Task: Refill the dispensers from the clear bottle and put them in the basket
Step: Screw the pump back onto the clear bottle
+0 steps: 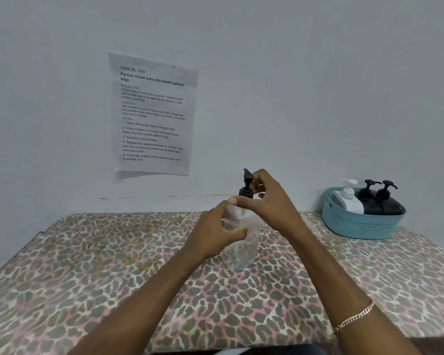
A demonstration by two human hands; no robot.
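A clear bottle point(242, 248) stands upright in the middle of the table, with only a thin blue layer of liquid at its bottom. My left hand point(215, 231) grips its body from the left side. My right hand point(264, 201) holds the black pump top point(246, 184) at the bottle's neck, thumb across the collar. At the back right a teal basket point(362, 224) holds a white dispenser point(347, 199) and two black dispensers point(381, 201), all lying against each other with pumps up.
The table point(113, 278) is covered with a leopard-print cloth and meets a pale wall at the back. A printed sheet point(153, 114) is taped on the wall above the table's left half. A gold bracelet point(354, 316) is on my right wrist.
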